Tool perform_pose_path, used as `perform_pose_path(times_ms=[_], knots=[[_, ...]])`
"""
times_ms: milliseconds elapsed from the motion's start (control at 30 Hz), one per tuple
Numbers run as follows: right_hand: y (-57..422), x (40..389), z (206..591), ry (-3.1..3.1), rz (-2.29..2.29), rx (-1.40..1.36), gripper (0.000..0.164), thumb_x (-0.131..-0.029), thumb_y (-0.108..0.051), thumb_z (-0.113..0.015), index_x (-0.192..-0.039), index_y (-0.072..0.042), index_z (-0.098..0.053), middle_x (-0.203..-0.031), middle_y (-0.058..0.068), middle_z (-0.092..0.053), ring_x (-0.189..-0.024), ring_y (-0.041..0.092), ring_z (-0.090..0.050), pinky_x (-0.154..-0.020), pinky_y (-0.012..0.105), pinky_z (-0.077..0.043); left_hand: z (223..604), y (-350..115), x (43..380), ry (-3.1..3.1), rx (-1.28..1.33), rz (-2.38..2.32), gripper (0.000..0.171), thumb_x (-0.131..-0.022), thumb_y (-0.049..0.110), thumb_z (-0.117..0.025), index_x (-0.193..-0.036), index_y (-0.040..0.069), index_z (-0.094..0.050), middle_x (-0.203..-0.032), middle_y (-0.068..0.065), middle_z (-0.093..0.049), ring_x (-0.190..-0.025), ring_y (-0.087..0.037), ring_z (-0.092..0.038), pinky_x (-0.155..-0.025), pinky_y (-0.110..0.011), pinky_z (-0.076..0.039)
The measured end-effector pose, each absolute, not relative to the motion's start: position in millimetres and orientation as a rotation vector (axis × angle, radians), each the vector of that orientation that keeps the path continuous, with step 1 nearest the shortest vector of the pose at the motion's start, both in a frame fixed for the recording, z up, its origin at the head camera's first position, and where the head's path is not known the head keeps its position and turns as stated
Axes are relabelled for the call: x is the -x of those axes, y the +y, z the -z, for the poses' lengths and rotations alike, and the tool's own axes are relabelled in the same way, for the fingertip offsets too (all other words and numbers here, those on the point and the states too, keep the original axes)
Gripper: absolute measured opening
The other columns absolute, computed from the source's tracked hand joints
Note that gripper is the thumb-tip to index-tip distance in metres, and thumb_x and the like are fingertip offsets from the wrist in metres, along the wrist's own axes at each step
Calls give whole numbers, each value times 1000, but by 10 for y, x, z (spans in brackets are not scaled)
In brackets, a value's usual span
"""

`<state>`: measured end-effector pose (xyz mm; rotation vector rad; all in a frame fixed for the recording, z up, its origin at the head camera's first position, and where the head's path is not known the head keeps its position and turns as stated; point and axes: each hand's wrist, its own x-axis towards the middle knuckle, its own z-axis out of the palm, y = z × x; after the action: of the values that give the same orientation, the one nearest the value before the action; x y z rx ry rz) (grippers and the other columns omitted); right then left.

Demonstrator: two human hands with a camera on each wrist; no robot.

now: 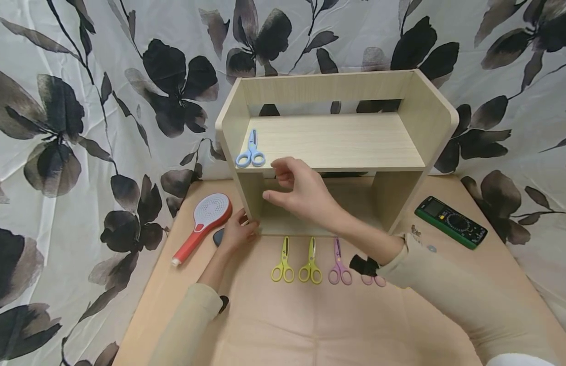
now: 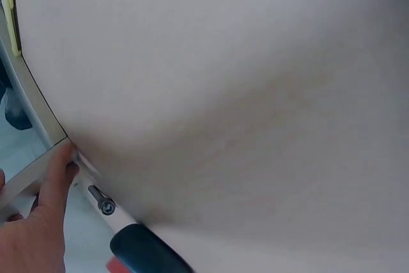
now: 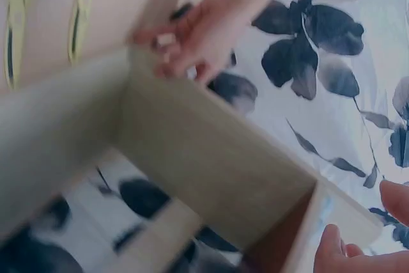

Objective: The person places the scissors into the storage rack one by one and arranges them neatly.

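Note:
A small wooden two-tier shelf (image 1: 337, 142) stands on the table. At its lower left front corner my left hand (image 1: 239, 231) grips the side panel's edge; the left wrist view shows those fingers (image 2: 59, 177) on the panel. Blue scissors (image 1: 251, 150) lie at the left of the upper board, handles toward me. Just right of them, in front of the board's edge, hovers my right hand (image 1: 305, 193), its fingers bent and apart with nothing between them. In the right wrist view the scissors show only as a blur beyond the fingertips.
Two yellow scissors (image 1: 284, 262), purple scissors (image 1: 339, 263) and pink scissors (image 1: 373, 280), partly hidden by the right wrist, lie in a row before the shelf. A red-handled shower head (image 1: 202, 226) lies left; a green-edged multimeter (image 1: 451, 222) lies right. A dark object (image 1: 218, 237) lies beside my left hand.

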<state>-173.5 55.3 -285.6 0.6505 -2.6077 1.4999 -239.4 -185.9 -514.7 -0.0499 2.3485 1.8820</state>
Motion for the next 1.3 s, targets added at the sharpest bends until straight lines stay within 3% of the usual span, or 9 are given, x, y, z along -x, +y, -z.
perform_pose_path(times_ms=[367, 633, 933, 1067, 1300], knots=[[646, 1441, 4190, -2580, -1862, -452, 57, -85, -9, -85, -136, -4, -60, -126, 10, -63, -120, 28, -63, -106, 36, -56, 5139, -1860, 2382, 2316, 81, -1899, 57, -97, 6, -63, -152, 9, -51, -151, -25, -54, -118, -26, -61, -83, -41, -64], [568, 1365, 5031, -2659, -1898, -364, 61, -82, -6, -86, -135, 5, -58, -127, 23, -62, -119, 35, -62, -103, 42, -57, 5121, -1838, 2390, 2317, 83, -1885, 57, -97, 6, -63, -152, 11, -51, -150, -24, -55, -118, -26, -61, -88, -47, -63], [488, 1306, 5363, -2720, -1756, -438, 61, -76, 0, -86, -130, 8, -59, -117, 19, -61, -110, 30, -62, -99, 37, -58, 5124, -1839, 2402, 2338, 68, -1897, 56, -97, 5, -63, -151, 9, -53, -148, -25, -56, -111, -23, -63, -88, -47, -63], [445, 1301, 5405, -2802, -1510, -459, 60, -74, -1, -86, -128, 5, -60, -112, 16, -61, -103, 26, -61, -91, 40, -59, 5132, -1831, 2399, 2334, 75, -1905, 56, -97, 4, -63, -151, 10, -53, -148, -24, -56, -111, -22, -63, -87, -46, -63], [399, 1291, 5424, -2833, -1333, -500, 62, -76, 6, -81, -133, 5, -57, -113, 17, -62, -104, 28, -63, -89, 41, -61, 5146, -1830, 2397, 2296, 87, -1939, 57, -96, 3, -63, -151, 8, -52, -148, -26, -56, -107, -19, -64, -87, -46, -64]])
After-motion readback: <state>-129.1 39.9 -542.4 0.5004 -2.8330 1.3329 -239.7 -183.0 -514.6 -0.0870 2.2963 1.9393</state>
